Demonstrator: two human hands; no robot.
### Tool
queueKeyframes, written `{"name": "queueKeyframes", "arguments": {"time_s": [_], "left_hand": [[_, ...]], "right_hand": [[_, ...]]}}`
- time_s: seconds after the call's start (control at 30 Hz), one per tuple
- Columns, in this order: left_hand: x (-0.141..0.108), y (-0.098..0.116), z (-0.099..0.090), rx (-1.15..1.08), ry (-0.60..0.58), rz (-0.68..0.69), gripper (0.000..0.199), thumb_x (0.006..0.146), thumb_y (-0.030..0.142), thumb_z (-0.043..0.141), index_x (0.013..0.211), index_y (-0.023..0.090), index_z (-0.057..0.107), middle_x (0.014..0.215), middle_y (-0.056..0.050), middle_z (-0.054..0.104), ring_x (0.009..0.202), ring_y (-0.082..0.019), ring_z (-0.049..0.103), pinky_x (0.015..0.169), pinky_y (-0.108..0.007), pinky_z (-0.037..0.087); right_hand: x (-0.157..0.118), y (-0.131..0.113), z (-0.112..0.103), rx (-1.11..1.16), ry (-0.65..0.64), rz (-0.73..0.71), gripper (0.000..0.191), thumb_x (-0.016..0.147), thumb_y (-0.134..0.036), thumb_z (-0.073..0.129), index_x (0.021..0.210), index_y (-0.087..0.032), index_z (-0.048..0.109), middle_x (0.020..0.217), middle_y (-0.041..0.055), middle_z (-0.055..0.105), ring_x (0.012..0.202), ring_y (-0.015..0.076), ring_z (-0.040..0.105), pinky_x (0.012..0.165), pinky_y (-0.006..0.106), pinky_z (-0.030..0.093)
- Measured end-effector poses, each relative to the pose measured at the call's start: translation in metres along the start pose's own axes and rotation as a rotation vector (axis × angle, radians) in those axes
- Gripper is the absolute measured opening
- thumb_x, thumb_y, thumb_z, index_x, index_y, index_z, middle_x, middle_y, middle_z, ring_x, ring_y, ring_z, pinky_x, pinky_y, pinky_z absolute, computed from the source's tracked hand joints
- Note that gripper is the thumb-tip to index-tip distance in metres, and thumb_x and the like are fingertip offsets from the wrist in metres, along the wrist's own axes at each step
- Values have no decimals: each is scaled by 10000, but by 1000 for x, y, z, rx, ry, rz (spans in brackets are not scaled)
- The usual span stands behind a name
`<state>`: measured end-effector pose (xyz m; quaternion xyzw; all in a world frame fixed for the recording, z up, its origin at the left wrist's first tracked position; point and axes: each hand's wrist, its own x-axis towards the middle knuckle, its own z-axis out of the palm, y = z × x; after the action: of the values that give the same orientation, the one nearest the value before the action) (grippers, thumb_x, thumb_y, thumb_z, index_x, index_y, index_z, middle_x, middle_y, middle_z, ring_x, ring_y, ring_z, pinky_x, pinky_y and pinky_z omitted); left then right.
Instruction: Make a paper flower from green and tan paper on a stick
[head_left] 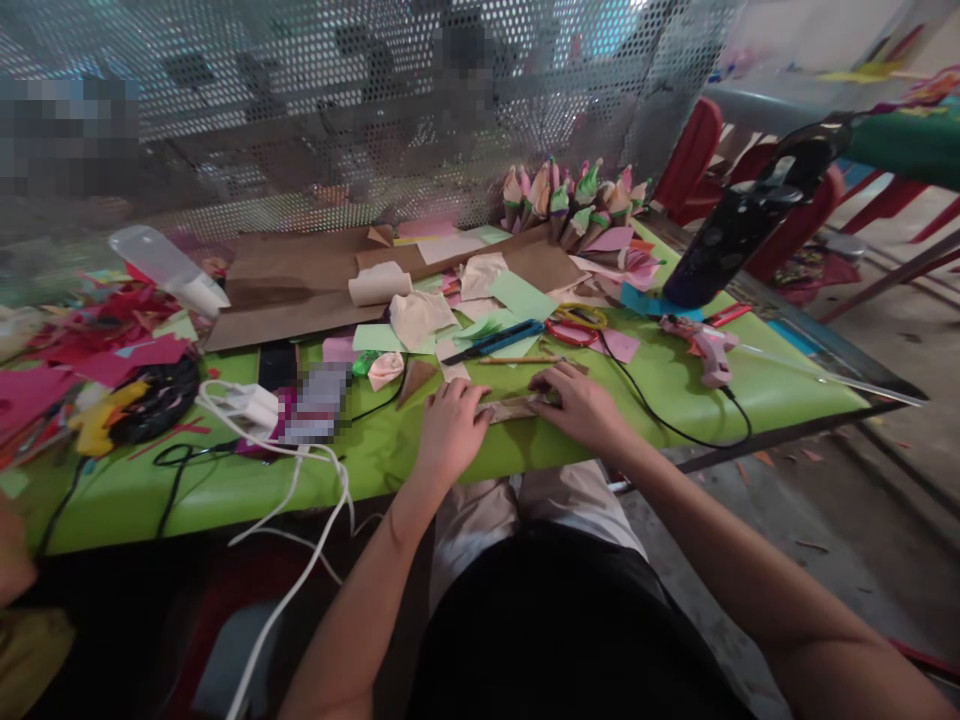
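Strip [516,408]: narrow, pale, seemingly paper; lying near the close edge of the surface [420,460], between left hand [452,425] and right hand [574,400]. Clock centred here, 12 pointing away from the body.
Left: fingers bent, gripping the 9 o'clock end.
Right: fingers bent too, gripping the 3 o'clock end. Squeeze force on either: can't tell.
Handling: probably very light, soft and thin, low slip in dry fingers. Likely to crease or tear under a hard pull.
Hold points: best at both ends, thumbs against fingertips, low tension.
Surface finish: green, smooth-looking, slightly shiny; heavily cluttered along the far side.
12 o'clock: pencil [517,360] just beyond, then blue cutter [502,340], then green paper [525,300]. Bunch of paper cones [562,205] farther out, toward 1.
1 o'clock: scissors [574,333], red handles.
2 o'clock: dark bottle [724,245], upright but leaning in view; pink glue gun [705,350] nearer, more toward 3, cable trailing.
9 o'clock: phone [319,400], white charger [255,405], then yellow glue gun [109,412].
10 o'clock: brown card [289,275], spread flat.
Room: perforated metal screen [300,120] behind the surface, red chair [690,155] toward 1, littered floor [795,510] toward 4. Part of another person [11,555] at 8 to 9, hands out of view.
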<state>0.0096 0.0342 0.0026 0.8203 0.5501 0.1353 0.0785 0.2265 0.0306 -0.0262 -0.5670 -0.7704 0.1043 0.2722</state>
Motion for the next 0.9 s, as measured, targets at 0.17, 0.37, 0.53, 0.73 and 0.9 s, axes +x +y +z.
{"name": "queueKeyframes", "arguments": {"time_s": [0.17, 0.37, 0.53, 0.73, 0.9], "left_hand": [[0, -3, -2, -18, -76, 29, 231, 875, 304, 706, 1087, 223, 664, 1082, -72, 694, 1110, -280, 616, 912, -401, 450], [0, 0, -4, -145, -36, 1, 87, 852, 232, 723, 883, 208, 645, 1000, -63, 710, 1043, -264, 639, 874, -390, 470], [-5, 0, -8, -422, 12, -23, 131, 868, 121, 631, 940, 227, 655, 930, -20, 748, 899, -207, 694, 824, -345, 518], [-9, -3, -4, -629, 62, 2, 132, 888, 166, 572, 932, 218, 685, 886, -11, 739, 846, -173, 700, 784, -289, 548], [-7, -26, -13, -282, 350, -70, 139, 874, 194, 641, 1011, 205, 652, 1010, -69, 724, 986, -238, 661, 907, -378, 509]], "right_hand": [[-1, 1, 0, -21, -57, -26, 96, 895, -241, 633, 978, -215, 674, 946, 61, 658, 811, 205, 627, 682, 301, 438], [1, 2, -5, 114, -70, -63, 58, 856, -246, 656, 814, -212, 636, 863, 44, 645, 793, 198, 610, 695, 300, 448], [-2, -7, -5, 490, -78, 7, 203, 880, -349, 614, 1017, -207, 663, 906, 52, 721, 845, 218, 671, 738, 321, 507], [-3, -22, 0, 514, -122, -16, 223, 845, -350, 639, 998, -229, 745, 943, 52, 760, 862, 233, 697, 757, 323, 517], [-1, -17, 4, 489, 34, 47, 188, 832, -372, 628, 855, -217, 733, 792, 35, 744, 737, 218, 678, 680, 316, 503]]}}
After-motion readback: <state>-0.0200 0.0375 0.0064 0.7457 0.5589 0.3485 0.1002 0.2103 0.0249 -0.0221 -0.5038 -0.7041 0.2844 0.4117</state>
